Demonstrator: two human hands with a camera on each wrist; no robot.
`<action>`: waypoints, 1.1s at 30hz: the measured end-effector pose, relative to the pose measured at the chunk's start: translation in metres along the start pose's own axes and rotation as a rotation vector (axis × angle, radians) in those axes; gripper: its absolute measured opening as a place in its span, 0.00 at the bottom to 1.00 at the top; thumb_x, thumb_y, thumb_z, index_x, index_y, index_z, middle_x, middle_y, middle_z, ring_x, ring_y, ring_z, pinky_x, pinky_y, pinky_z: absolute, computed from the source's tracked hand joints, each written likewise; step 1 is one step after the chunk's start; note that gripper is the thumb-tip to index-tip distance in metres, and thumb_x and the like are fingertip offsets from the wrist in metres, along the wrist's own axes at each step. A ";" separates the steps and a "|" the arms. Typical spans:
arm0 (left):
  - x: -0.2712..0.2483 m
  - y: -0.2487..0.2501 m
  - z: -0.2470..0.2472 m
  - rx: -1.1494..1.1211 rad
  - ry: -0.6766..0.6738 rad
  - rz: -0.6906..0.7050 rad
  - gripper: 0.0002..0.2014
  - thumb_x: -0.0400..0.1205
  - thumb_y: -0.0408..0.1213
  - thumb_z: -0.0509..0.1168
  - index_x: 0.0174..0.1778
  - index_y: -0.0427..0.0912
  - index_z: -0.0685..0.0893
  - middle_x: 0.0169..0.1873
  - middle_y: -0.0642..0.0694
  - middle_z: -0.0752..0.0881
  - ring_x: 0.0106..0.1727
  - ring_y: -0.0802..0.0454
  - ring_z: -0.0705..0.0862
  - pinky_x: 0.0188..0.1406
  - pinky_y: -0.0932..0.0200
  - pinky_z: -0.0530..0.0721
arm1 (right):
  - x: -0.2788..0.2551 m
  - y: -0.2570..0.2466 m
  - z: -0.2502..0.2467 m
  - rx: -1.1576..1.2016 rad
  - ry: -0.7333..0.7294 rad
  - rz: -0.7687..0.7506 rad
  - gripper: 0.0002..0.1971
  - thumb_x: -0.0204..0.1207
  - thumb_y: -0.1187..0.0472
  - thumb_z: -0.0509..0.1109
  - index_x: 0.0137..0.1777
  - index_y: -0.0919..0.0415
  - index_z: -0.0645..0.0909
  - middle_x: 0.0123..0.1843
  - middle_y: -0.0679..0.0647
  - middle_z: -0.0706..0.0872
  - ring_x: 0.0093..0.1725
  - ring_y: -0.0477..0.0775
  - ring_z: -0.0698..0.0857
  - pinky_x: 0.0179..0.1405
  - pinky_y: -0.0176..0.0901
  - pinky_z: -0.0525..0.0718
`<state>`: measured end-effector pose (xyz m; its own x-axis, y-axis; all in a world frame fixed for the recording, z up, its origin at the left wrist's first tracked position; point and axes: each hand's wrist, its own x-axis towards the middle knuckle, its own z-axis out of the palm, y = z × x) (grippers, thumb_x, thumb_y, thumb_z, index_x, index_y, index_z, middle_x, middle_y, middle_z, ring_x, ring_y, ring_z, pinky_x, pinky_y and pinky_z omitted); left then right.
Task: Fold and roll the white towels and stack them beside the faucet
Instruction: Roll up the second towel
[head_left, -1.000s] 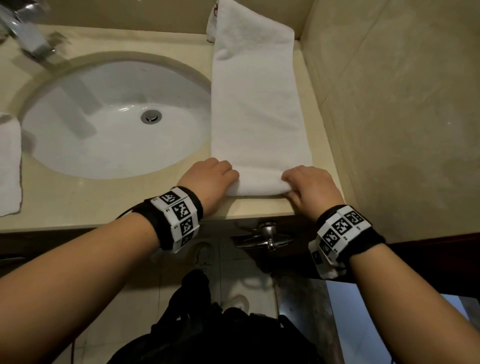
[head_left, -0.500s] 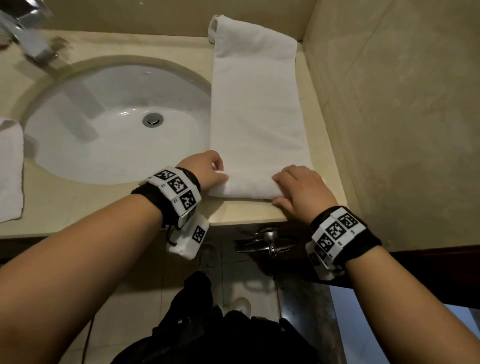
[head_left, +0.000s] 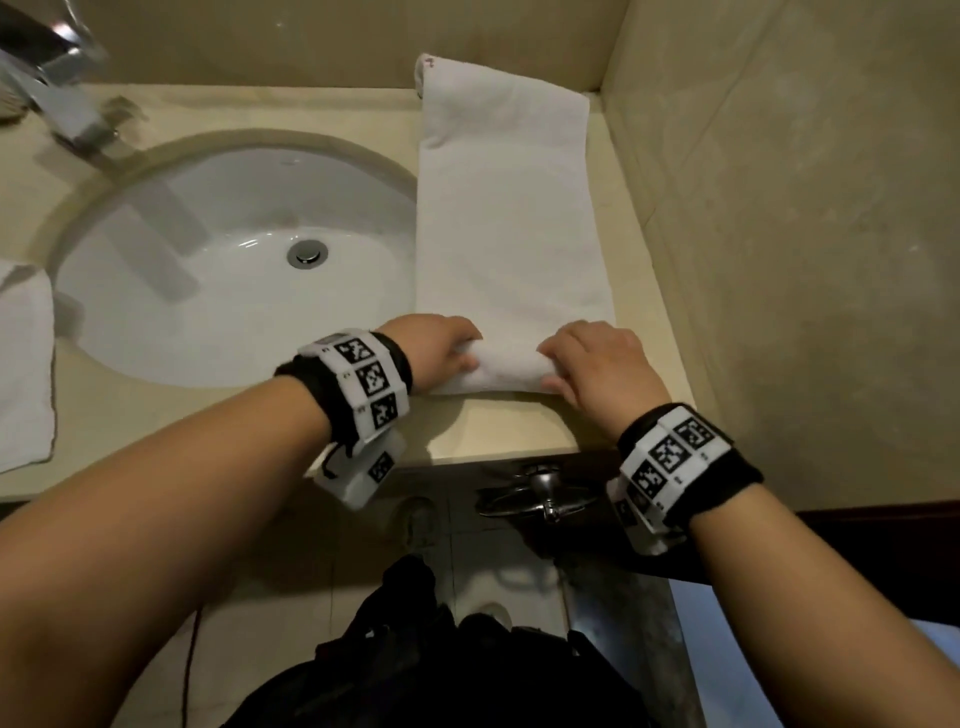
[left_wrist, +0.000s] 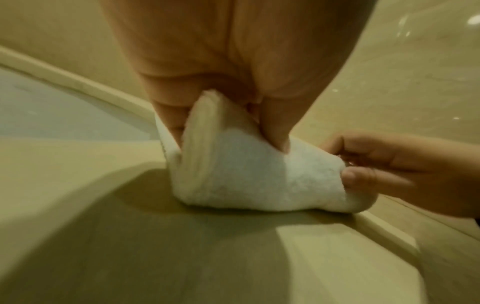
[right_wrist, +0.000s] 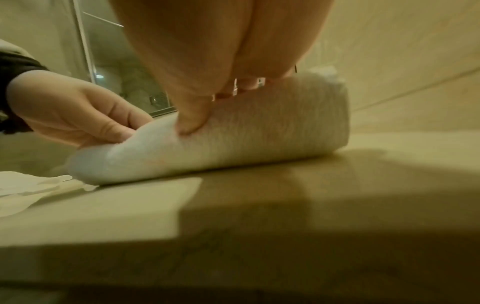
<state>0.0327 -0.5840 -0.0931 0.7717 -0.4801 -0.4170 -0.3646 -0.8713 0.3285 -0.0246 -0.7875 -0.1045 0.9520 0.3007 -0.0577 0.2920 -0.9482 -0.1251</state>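
Towel rolled further, both hands gripping

I see the white towel as soft, nubby terry cloth, matt, its rolled end fuzzy. The bench looks like polished beige stone, smooth with a faint sheen. The sink basin is glossy white ceramic, and its drain and the faucet are shiny metal.
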 end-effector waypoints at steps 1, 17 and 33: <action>0.002 -0.001 -0.001 -0.002 -0.035 0.000 0.21 0.84 0.45 0.56 0.72 0.44 0.70 0.68 0.41 0.78 0.68 0.43 0.76 0.64 0.55 0.72 | 0.001 -0.003 0.002 -0.007 -0.023 0.035 0.16 0.78 0.53 0.64 0.62 0.58 0.79 0.59 0.58 0.83 0.57 0.62 0.79 0.53 0.51 0.70; 0.031 -0.013 -0.003 0.165 -0.002 0.173 0.24 0.82 0.51 0.57 0.72 0.43 0.68 0.68 0.41 0.74 0.67 0.42 0.72 0.65 0.52 0.68 | 0.026 0.008 -0.003 -0.003 -0.067 0.047 0.17 0.74 0.49 0.66 0.61 0.53 0.78 0.60 0.52 0.82 0.59 0.58 0.79 0.55 0.47 0.65; 0.056 -0.035 -0.022 0.305 0.073 0.310 0.29 0.77 0.65 0.53 0.63 0.45 0.73 0.59 0.44 0.80 0.56 0.44 0.79 0.53 0.51 0.75 | 0.053 0.015 -0.001 -0.010 -0.183 0.131 0.19 0.80 0.47 0.57 0.68 0.52 0.73 0.61 0.54 0.81 0.58 0.59 0.79 0.52 0.49 0.73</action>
<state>0.1004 -0.5786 -0.1093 0.6322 -0.7248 -0.2740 -0.7135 -0.6824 0.1589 0.0307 -0.7856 -0.1087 0.9495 0.1879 -0.2514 0.1689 -0.9810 -0.0954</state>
